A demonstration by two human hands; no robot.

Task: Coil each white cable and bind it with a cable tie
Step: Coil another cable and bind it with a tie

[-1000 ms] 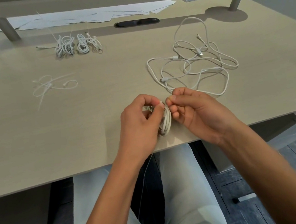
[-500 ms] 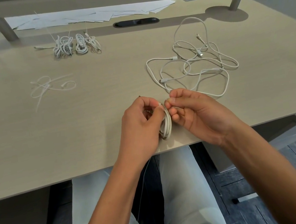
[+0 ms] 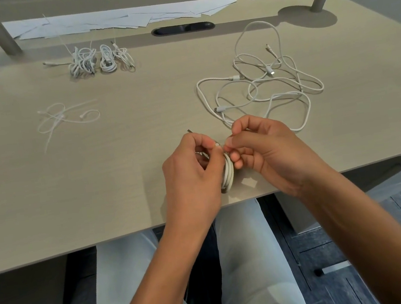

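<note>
binding the coil at the near edge of the counter

i see my left hand [image 3: 191, 170] curled around the coiled white cable [image 3: 228, 173], holding it just above the counter [image 3: 122, 187] near its front edge. the coil stands on edge, its loops running up and down and its flat faces turned left and right, so its long axis runs roughly away from me. i judge it is held upright this way so the top of the bundle stays free for the tie.

my right hand [image 3: 266, 153] is closed too, thumb and forefinger pinched together at the top of the coil, touching the left thumb. i take it they hold the cable tie's end, though the tie itself is too small to make out.

the loose cables [image 3: 262, 87] sprawl beyond my right hand, well within reach for the next rounds. the finished bundles [image 3: 100, 60] sit at the far left, out of the way, and spare cable ties [image 3: 62, 116] lie on the left between them and me.
</note>
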